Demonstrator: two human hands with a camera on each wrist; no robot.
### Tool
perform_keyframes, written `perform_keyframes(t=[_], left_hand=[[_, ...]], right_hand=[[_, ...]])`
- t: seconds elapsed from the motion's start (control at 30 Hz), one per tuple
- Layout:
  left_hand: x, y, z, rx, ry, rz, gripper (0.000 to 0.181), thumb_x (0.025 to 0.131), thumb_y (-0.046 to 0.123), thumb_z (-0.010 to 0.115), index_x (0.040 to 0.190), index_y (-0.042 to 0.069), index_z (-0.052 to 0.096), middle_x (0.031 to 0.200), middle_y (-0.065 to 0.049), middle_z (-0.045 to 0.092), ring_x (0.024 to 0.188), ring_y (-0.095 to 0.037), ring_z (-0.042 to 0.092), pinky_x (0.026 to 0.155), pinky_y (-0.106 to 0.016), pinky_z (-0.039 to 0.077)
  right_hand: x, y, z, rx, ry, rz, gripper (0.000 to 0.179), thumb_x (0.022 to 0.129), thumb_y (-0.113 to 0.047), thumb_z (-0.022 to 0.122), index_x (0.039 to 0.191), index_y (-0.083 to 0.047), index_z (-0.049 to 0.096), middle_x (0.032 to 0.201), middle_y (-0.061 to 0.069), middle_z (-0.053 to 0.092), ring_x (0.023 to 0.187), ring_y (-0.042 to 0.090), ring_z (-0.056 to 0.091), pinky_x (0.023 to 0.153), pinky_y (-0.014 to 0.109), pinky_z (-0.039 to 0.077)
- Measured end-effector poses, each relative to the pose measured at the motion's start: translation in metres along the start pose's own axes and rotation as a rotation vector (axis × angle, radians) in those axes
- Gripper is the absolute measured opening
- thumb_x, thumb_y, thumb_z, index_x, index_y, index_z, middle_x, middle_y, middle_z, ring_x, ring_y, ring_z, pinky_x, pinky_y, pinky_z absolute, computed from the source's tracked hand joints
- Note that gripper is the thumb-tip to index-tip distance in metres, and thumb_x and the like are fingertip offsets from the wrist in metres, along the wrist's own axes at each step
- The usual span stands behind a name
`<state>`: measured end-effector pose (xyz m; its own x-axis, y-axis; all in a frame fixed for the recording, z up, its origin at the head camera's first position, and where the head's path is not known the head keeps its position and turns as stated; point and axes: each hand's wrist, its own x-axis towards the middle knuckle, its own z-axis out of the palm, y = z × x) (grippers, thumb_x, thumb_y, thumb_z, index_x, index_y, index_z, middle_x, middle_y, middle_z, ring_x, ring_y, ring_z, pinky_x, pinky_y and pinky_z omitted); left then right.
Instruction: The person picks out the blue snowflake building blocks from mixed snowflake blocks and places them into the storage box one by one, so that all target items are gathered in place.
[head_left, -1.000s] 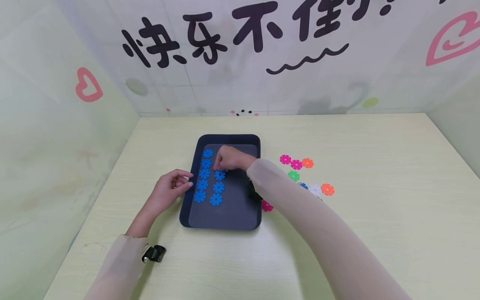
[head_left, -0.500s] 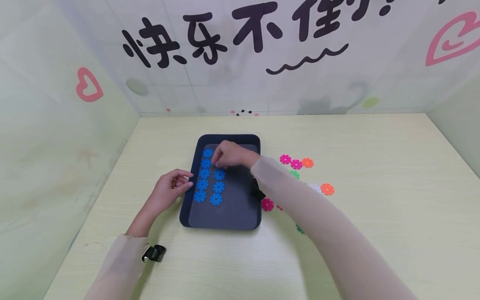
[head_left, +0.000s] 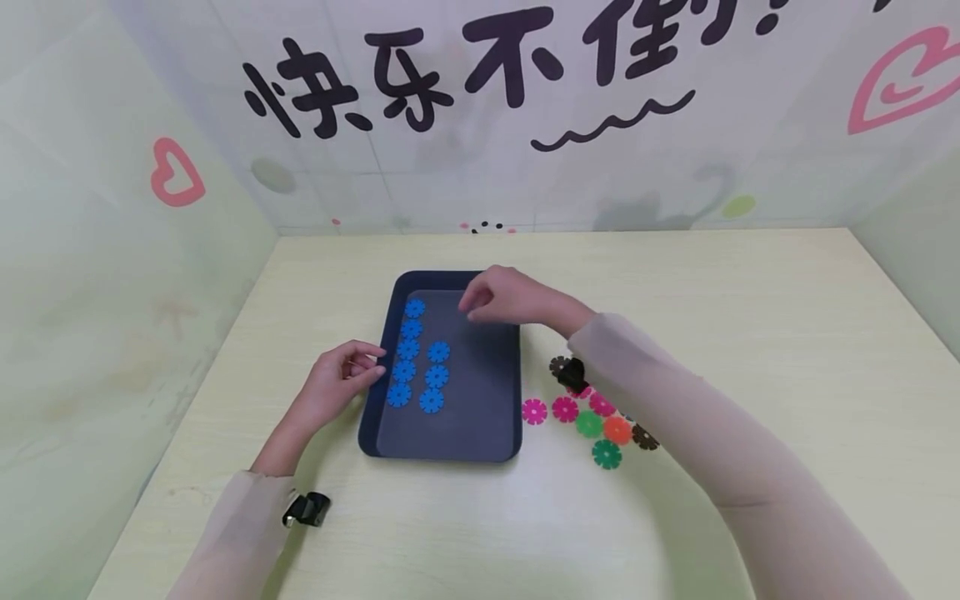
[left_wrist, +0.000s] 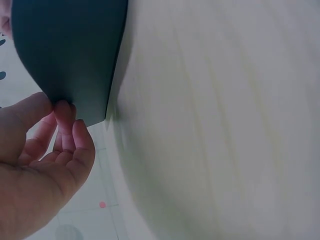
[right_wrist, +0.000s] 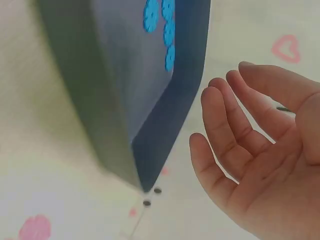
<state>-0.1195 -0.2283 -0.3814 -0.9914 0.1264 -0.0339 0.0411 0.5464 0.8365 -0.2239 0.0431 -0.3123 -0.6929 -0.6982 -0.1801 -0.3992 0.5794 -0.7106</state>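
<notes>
A dark tray (head_left: 480,417) lies on the table with several blue notched plastic discs (head_left: 437,377) in two columns at its left side. My left hand (head_left: 337,379) holds the tray's left rim. In the left wrist view, thumb and fingertips (left_wrist: 64,107) meet at the edge of the tray wall (left_wrist: 75,55). My right hand (head_left: 506,296) hovers over the tray's far right part, fingers loosely bent and nothing in them. The right wrist view shows this hand (right_wrist: 250,135) beside the tray wall (right_wrist: 172,115), thumb apart from the fingers.
Right of the tray lie several loose notched discs: pink (head_left: 535,412), light green (head_left: 589,423), orange (head_left: 617,430), dark green (head_left: 607,454) and brown (head_left: 645,437). My right sleeve (head_left: 675,417) hides part of that group. A printed wall (head_left: 450,183) stands behind the table.
My right hand has lifted off the blue discs and moved right, toward the tray's far right corner. The forearm now covers other loose discs. The left hand stays put.
</notes>
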Motion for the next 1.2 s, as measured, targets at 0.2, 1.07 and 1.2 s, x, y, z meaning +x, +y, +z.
perform_keyframes(t=[0.2, 1.07, 1.2], left_hand=[[-0.002, -0.001, 0.000, 0.006, 0.003, -0.006, 0.025, 0.088, 0.007, 0.061, 0.111, -0.004, 0.059, 0.089, -0.014, 0.058, 0.075, -0.022, 0.056, 0.062, -0.022, 0.047], [-0.003, 0.000, 0.002, -0.005, 0.006, -0.015, 0.026, 0.088, 0.008, 0.061, 0.112, -0.003, 0.058, 0.090, -0.014, 0.057, 0.075, -0.022, 0.056, 0.062, -0.022, 0.047], [-0.001, 0.001, 0.002, -0.009, 0.002, 0.002, 0.026, 0.089, 0.007, 0.060, 0.111, -0.005, 0.058, 0.090, -0.015, 0.057, 0.076, -0.022, 0.056, 0.063, -0.022, 0.047]], right_hand=[[-0.031, 0.016, -0.009, -0.007, 0.027, 0.053, 0.022, 0.088, -0.011, 0.061, 0.108, -0.002, 0.065, 0.098, 0.006, 0.063, 0.087, 0.019, 0.058, 0.076, 0.032, 0.049], [-0.152, 0.091, 0.000, 0.021, 0.069, 0.201, 0.017, 0.085, -0.009, 0.064, 0.101, -0.002, 0.066, 0.087, 0.002, 0.063, 0.072, 0.018, 0.055, 0.062, 0.029, 0.048], [-0.163, 0.096, 0.004, 0.004, 0.067, 0.191, 0.016, 0.084, -0.008, 0.066, 0.099, -0.003, 0.066, 0.082, 0.000, 0.061, 0.071, 0.016, 0.053, 0.060, 0.028, 0.048]])
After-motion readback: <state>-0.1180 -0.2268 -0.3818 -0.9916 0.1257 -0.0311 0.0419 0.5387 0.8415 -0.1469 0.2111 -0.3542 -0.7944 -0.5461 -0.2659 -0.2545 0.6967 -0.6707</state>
